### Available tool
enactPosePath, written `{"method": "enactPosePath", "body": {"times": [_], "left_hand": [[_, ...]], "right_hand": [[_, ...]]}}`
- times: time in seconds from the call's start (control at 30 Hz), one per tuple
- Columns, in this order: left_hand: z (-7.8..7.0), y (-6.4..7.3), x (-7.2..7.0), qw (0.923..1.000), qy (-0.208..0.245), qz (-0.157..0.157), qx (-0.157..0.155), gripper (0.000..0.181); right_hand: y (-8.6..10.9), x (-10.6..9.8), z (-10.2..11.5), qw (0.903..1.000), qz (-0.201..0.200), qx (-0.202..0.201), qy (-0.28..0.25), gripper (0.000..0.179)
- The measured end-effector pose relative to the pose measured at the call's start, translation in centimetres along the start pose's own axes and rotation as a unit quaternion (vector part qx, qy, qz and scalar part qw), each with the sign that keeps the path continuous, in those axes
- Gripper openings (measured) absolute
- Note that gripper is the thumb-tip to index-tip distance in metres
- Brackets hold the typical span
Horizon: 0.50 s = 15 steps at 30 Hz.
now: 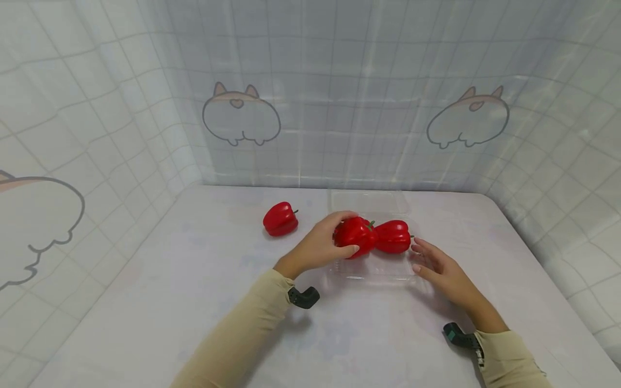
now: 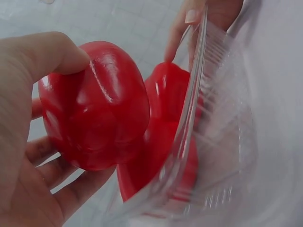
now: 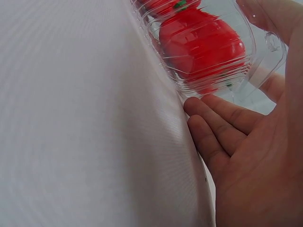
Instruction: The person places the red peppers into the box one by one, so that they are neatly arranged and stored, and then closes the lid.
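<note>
My left hand (image 1: 322, 242) grips a glossy red bell pepper (image 1: 353, 237) over the left part of a clear plastic clamshell box (image 1: 375, 268). Thumb and fingers wrap the pepper's sides in the left wrist view. A second red bell pepper (image 1: 393, 237) lies in the box to the right, its stem toward my right hand (image 1: 443, 275). That hand stands at the box's right side, thumb and fingers spread around the corner, with fingertips right at the plastic wall. Through this wall the second pepper (image 3: 201, 45) shows in the right wrist view.
Another red bell pepper (image 1: 281, 219) lies on the white table (image 1: 194, 302) left of the box. The box's lid (image 1: 368, 201) is folded back behind it. Pale grid-patterned curtains (image 1: 320, 97) with corgi drawings enclose the back and both sides.
</note>
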<state>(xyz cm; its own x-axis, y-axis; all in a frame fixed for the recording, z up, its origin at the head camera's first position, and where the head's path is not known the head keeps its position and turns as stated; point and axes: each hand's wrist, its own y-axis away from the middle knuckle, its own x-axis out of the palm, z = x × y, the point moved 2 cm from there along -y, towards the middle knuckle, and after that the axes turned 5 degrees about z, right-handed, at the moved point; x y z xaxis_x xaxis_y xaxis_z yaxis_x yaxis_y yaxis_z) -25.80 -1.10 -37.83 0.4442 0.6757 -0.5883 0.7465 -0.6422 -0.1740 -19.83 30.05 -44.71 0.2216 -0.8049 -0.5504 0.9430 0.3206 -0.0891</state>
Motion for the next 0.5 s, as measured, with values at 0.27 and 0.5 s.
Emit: {"method": "enactPosePath", "body": {"times": [0.27, 0.5], "left_hand": [[-0.9, -1.0, 1.1, 0.999, -0.029, 0.017, 0.03, 0.065], [-1.2, -1.7, 2.1, 0.9966, -0.073, 0.029, 0.026, 0.064]], "right_hand": [[0.0, 0.0, -0.1, 1.0, -0.002, 0.0, 0.003, 0.069], [0.0, 0.1, -0.3, 0.9999, -0.004, -0.002, 0.015, 0.07]]}}
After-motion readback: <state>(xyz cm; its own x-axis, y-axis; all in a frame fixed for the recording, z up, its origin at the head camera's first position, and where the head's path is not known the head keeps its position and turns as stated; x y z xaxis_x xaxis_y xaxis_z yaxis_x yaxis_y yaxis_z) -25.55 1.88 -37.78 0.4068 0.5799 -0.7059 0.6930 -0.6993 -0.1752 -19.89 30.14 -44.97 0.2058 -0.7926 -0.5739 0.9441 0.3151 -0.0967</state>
